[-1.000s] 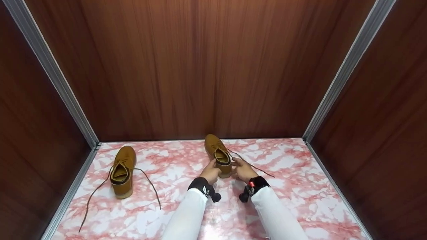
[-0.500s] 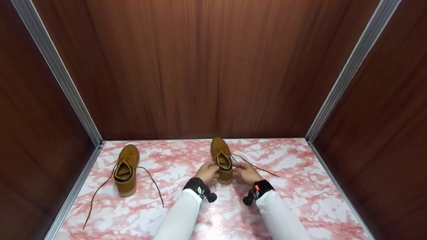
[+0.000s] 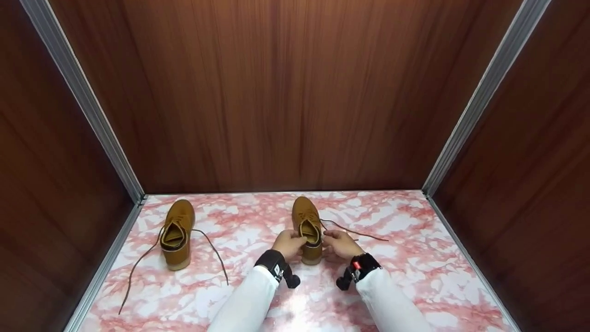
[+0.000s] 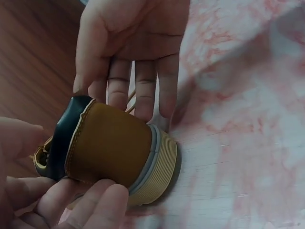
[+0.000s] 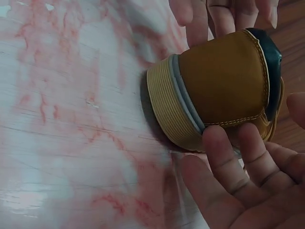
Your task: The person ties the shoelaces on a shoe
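Observation:
A tan lace-up shoe (image 3: 302,210) stands upright on a pink-and-white marbled surface (image 3: 249,221), toe pointing to the back wall. My left hand (image 3: 286,244) touches its left side near the heel, thumb by the collar. On the opposite side, my right hand (image 3: 342,244) has its fingertips against the upper. The left wrist view shows the shoe's heel (image 4: 112,143) between both hands, fingers fairly straight. In the right wrist view, the right thumb (image 5: 296,107) is apart from the dark padded collar (image 5: 269,67). A loose brown shoelace (image 3: 355,230) trails to the right.
A matching tan shoe (image 3: 181,212) stands at the left, its laces (image 3: 133,272) loose on either side. Brown wood-grain panels (image 3: 276,92) enclose the back and sides, with metal strips (image 3: 87,101) along the corners.
The middle shoe has come back from the wall towards me, and its toe points straighter ahead. Both hands have moved back with it. The left shoe stays put; the view shifts slightly.

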Available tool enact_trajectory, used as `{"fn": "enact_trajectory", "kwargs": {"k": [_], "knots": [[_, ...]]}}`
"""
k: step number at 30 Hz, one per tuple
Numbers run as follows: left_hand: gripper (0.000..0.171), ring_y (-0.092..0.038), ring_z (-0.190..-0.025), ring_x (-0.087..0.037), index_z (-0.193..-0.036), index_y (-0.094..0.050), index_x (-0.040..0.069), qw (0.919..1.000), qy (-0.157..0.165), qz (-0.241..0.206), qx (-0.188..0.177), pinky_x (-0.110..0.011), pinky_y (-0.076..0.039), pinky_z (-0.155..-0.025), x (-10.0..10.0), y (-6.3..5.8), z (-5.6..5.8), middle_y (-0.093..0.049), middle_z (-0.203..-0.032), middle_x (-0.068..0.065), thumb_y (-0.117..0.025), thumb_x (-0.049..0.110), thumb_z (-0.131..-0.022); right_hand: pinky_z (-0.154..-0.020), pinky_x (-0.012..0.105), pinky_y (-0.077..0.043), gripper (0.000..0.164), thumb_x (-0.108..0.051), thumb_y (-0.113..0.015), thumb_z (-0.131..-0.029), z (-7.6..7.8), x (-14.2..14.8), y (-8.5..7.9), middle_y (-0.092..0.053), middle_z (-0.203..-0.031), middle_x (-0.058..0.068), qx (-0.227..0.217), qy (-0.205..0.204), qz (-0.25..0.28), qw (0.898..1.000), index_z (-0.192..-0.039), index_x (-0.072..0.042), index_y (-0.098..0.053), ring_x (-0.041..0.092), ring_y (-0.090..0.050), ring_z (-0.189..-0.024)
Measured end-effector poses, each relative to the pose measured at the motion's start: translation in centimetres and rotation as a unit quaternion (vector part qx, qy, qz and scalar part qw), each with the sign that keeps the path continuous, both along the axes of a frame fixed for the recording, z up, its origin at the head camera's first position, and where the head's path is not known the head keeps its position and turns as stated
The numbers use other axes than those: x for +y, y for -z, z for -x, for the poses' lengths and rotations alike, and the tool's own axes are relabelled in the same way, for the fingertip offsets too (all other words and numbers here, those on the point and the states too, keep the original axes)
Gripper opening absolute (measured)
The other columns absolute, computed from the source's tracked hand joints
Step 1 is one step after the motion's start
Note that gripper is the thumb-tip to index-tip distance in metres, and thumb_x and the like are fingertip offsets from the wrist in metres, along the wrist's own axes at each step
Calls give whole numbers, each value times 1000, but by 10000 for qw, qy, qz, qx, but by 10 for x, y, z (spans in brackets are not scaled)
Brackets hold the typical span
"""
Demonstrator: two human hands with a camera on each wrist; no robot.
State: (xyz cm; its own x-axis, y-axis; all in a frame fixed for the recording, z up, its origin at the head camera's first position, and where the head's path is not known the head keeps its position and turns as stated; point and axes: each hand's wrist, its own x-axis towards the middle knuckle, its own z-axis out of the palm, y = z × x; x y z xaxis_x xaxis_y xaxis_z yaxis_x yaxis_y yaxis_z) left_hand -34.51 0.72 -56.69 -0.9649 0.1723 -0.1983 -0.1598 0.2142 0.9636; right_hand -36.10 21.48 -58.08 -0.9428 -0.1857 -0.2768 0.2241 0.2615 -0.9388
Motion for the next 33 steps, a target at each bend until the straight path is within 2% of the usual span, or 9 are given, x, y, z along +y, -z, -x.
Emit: {"fn": "enact_trajectory", "kwargs": {"k": [4,7,14,19,25,33], "knots": [[41,-76,-93,-34,-135,-58,-8,9992,170,321,190,-48,-64,-83,-4,-1,-9,-71,-115,-20,-65,15,-101,-84,49,-64,50,-28,-59,-106,-5,-2,0,-70,-110,16,48,-117,-264,9996,-142,7,-53,27,-76,-80],[43,-75,-96,-33,-135,-57,-9,9985,320,356,250,-48,-64,-85,-8,-4,-15,-69,-122,-22,-65,14,-100,-79,44,-65,49,-27,-60,-105,-9,-3,0,-70,-104,12,-13,-229,-238,9995,-138,9,-54,28,-77,-77],[36,-76,-88,-36,-125,-57,-3,9972,570,475,53,-50,-65,-80,-21,-7,-27,-70,-112,-16,-67,19,-99,-79,46,-65,49,-25,-62,-105,-21,-7,-4,-70,-101,10,49,-612,-227,9979,-135,12,-50,25,-77,-73],[27,-77,-88,-38,-114,-59,-1,9962,759,373,189,-51,-65,-77,-27,-8,-36,-71,-112,-16,-69,18,-98,-79,50,-65,44,-26,-64,-104,-32,-9,-9,-70,-98,11,27,-782,-410,9961,-129,8,-54,21,-74,-68],[24,-78,-82,-34,-105,-54,1,9961,844,263,61,-51,-65,-75,-33,-7,-47,-68,-109,-14,-71,17,-97,-77,51,-65,40,-26,-66,-101,-47,-11,-11,-69,-97,12,114,-1010,-529,9934,-124,5,-54,17,-69,-65],[25,-78,-82,-40,-101,-48,4,9940,1063,242,-19,-50,-66,-73,-42,0,-63,-63,-101,-13,-69,18,-99,-75,49,-65,42,-27,-68,-99,-64,-12,-9,-71,-94,13,20,-1260,-599,9902,-124,4,-53,18,-71,-65]]}}
